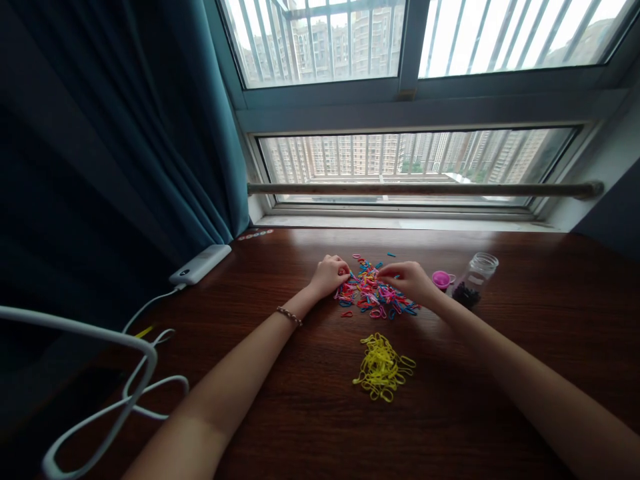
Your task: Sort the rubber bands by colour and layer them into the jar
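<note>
A pile of small multicoloured rubber bands (373,293), mostly pink, red, blue and orange, lies spread on the dark wooden table. At its left edge is my left hand (329,275), fingers curled together over the bands. From the other side my right hand (407,280) reaches in, its thumb and fingertips pinched over the pile. Whatever either hand grips is too small or hidden to make out. Nearer to me, between my forearms, sits a separate heap of yellow rubber bands (381,368).
Right of the pile stand a pink lid or cup (441,279) and an uncapped clear jar (483,268) holding dark contents. A white power bank (201,264) and its looped cable (100,331) occupy the left, beside the blue curtain (190,133). Behind the table is a window.
</note>
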`<state>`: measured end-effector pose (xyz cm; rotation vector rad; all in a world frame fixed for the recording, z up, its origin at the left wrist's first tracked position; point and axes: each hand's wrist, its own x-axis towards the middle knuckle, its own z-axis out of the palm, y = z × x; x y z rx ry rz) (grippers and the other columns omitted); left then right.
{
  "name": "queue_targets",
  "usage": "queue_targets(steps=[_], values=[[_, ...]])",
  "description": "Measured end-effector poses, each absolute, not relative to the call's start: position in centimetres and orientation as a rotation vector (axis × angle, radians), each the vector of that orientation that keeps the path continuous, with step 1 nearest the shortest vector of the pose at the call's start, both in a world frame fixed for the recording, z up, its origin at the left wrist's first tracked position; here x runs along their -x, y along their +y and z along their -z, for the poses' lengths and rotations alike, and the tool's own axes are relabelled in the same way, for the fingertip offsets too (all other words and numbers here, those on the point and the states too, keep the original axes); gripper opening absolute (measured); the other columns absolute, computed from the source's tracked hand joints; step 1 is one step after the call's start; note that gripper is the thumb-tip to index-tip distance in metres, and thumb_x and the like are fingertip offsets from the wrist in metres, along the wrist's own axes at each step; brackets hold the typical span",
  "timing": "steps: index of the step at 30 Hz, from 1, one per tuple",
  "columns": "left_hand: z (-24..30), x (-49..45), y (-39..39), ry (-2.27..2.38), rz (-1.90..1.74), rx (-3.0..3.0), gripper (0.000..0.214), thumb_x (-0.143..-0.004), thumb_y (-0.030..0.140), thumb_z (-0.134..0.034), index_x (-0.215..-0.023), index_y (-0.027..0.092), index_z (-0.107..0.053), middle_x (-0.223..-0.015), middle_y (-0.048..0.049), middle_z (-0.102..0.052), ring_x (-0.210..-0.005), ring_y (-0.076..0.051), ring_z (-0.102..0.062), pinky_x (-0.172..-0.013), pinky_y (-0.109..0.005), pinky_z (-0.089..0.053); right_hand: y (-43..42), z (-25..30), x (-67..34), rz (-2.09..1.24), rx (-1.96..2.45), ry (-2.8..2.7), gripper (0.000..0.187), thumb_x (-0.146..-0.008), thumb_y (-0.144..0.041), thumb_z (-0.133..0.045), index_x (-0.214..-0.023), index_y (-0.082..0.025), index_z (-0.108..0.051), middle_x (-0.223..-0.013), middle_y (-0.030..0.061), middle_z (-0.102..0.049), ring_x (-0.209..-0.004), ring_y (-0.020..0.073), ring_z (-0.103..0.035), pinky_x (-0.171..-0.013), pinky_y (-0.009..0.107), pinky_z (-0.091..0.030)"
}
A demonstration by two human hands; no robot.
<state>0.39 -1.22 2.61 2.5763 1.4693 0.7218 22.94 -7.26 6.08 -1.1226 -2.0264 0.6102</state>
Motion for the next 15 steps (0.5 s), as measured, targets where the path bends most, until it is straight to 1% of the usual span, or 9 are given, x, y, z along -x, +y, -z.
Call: queue_targets(steps=[2, 4, 6, 9, 15], values=[[-2.7, -0.4, -1.3, 1.497, -0.736, -2.568, 0.009, -0.071, 0.027, -0.06, -0.071, 0.02, -0.065, -0.085, -0.0039, -0.062, -0.086, -0.021, -0.051, -0.073, -0.032, -0.04, -4.7, -5.4, -22.6, -0.403, 1.294, -1.967, 0.017, -0.074, -0.02, -0.056, -0.08, -0.019, -0.071, -0.076, 0.0053, -0.07, -0.07, 0.0195, -0.063, -0.066, 0.029, -0.046], [-2.8, -0.4, -1.3, 1.528, -0.766, -2.553, 0.009, -0.073, 0.025, -0.058, -0.074, 0.019, -0.064, -0.083, -0.0039, -0.063, -0.086, -0.021, -0.051, -0.074, -0.033, -0.039, -2.1, -4.7, -21.8, -0.295, 1.471, -1.982, 0.019, -0.073, -0.017, -0.055, -0.083, -0.02, -0.071, -0.081, 0.0057, -0.07, -0.076, 0.0198, -0.063, -0.071, 0.029, -0.046], [-3.0, -0.4, -1.4, 1.561, -0.81, -2.541, 0.009, -0.075, 0.025, -0.056, -0.077, 0.018, -0.063, -0.084, -0.0044, -0.064, -0.089, -0.022, -0.051, -0.076, -0.034, -0.038, 0.0, -4.0, -20.9, -0.303, 1.526, -2.005, 0.021, -0.07, -0.012, -0.057, -0.084, -0.02, -0.071, -0.08, 0.0056, -0.07, -0.075, 0.0189, -0.063, -0.069, 0.027, -0.045], [-3.3, -0.4, -1.6, 1.584, -0.885, -2.545, 0.01, -0.077, 0.025, -0.054, -0.079, 0.019, -0.062, -0.086, -0.0044, -0.064, -0.09, -0.022, -0.051, -0.078, -0.035, -0.036, 2.0, -3.2, -19.7, -0.338, 1.569, -2.039, 0.025, -0.063, -0.006, -0.059, -0.082, -0.017, -0.071, -0.072, 0.0058, -0.069, -0.069, 0.018, -0.063, -0.065, 0.024, -0.045], [-3.4, -0.4, -1.6, 1.525, -0.962, -2.586, 0.008, -0.075, 0.022, -0.056, -0.078, 0.02, -0.063, -0.08, -0.0028, -0.064, -0.085, -0.019, -0.055, -0.079, -0.034, -0.036, 2.7, -3.0, -19.6, -0.407, 1.518, -2.064, 0.024, -0.062, -0.003, -0.058, -0.08, -0.014, -0.07, -0.067, 0.0057, -0.068, -0.063, 0.0166, -0.062, -0.061, 0.023, -0.045]])
